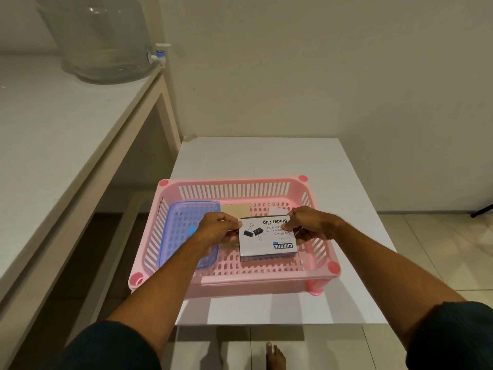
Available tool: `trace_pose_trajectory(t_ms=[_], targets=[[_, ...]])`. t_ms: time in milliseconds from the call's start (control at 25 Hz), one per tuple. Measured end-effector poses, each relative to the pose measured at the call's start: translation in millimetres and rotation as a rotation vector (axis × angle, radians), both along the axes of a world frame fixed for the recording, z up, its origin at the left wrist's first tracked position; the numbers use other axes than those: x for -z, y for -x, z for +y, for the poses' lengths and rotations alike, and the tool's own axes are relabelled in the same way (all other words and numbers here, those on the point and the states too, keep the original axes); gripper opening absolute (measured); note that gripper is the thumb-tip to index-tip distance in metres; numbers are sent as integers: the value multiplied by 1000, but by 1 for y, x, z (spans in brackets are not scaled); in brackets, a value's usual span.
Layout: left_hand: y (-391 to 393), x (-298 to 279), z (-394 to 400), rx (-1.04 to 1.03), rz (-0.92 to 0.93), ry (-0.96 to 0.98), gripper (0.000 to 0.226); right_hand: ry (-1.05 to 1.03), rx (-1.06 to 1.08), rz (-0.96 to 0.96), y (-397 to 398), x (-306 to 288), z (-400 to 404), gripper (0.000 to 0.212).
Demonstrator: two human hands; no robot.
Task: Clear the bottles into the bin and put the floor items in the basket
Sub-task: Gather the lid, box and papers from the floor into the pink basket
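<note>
Hands hold a small white box (267, 239) over the pink basket (234, 186). The left hand (216, 231) pinches the box's left edge, and the right hand (306, 226) grips its right edge — fingers curled round it on both sides. The box has "Binder Clip" printed on top, with little pictures of black clips, and the words read upside down from here. It sits low inside the basket, but I cannot tell if it touches the bottom.

Inside the basket, on the left, lies a see-through blue lid (184, 228) with a blue dot on it. Behind the box a brown flat piece (236, 208) shows, and a bit of white paper (276, 209) peeks out near the right hand.

The basket stands on a small white table (346, 209) — set close to the near edge. To the left is a longer white table (66, 134) with a big clear water jug (98, 36) on it, which has a white tap (158, 56). A bare foot (274, 356) shows on the tiled floor below.
</note>
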State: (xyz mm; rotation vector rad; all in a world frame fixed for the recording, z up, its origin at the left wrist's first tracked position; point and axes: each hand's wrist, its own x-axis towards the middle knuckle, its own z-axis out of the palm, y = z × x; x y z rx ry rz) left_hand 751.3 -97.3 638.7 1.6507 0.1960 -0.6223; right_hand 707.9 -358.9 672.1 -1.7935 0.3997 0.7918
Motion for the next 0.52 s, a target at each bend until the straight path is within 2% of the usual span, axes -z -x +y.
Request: trace_pose_trajectory(t_ms=[120,240,400,520], targets=[[3,5,0,-7,-1,-20,14,20,6,15,4,1,5,14],[6,4,0,-50,-7,54,11,-41,55,5,7,-1,8,25],[10,-3,-4,-113,52,139,34,-331,342,53,6,1,9,26],[16,-5,-16,-21,134,184,43,-516,457,95,5,8,22,27]])
